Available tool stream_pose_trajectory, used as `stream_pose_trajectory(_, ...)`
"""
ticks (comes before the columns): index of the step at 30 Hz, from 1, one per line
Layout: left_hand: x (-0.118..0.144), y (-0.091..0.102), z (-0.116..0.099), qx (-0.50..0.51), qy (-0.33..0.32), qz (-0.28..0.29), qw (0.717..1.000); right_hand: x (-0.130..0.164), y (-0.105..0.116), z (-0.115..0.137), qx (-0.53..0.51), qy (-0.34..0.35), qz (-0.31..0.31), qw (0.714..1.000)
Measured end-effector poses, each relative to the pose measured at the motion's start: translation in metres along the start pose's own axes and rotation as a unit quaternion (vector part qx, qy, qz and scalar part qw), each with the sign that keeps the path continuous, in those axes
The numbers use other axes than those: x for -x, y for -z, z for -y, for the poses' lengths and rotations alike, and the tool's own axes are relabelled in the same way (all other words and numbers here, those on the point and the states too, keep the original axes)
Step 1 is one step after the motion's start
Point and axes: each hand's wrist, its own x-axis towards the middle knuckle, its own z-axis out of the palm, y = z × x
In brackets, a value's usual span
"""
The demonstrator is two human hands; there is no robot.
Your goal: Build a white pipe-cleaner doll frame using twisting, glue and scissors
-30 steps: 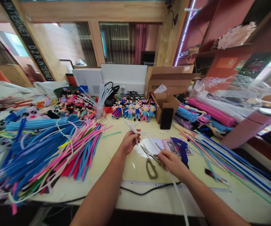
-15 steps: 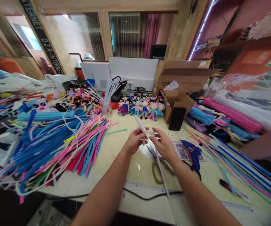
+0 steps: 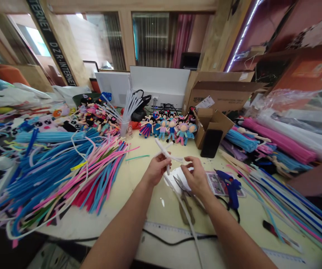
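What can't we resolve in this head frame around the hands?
- Head view: scissors, partly behind the right hand and the white pipe cleaner.
- White pipe cleaner figure: its lower end is inside the left hand.
- Small dolls: too small for detail.
- Ruler: markings blurred near the edge.

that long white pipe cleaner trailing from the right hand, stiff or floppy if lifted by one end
Probably floppy: the white pipe cleaner trails in a loose curve from the right hand off the table. Likely very light, being thin and fuzzy. Unlikely to slip.
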Motion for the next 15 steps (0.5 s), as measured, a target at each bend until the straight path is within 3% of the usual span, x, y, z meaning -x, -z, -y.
stream_pose_trajectory(4, 0.005, -0.008, 0.007, -0.019, 0.035, 0.039, 0.998, -0.002, 0.007, 0.008, -0.012, 0.07, 0.056, 0.996)
stream_pose_trajectory(7, 0.007, -0.012, 0.012, -0.031, 0.053, 0.047, 0.997, 0.002, 0.009, 0.01, -0.025, 0.04, 0.083, 0.995)
stream_pose_trajectory(10, 0.007, -0.013, 0.015, -0.049, 0.064, 0.047, 0.996, 0.005, 0.008, 0.009, -0.023, 0.0, 0.063, 0.998)
stream_pose_trajectory(15, 0.004, -0.013, 0.017, -0.092, 0.04, 0.04, 0.994, 0.004, 0.006, 0.004, -0.039, -0.029, 0.063, 0.997)
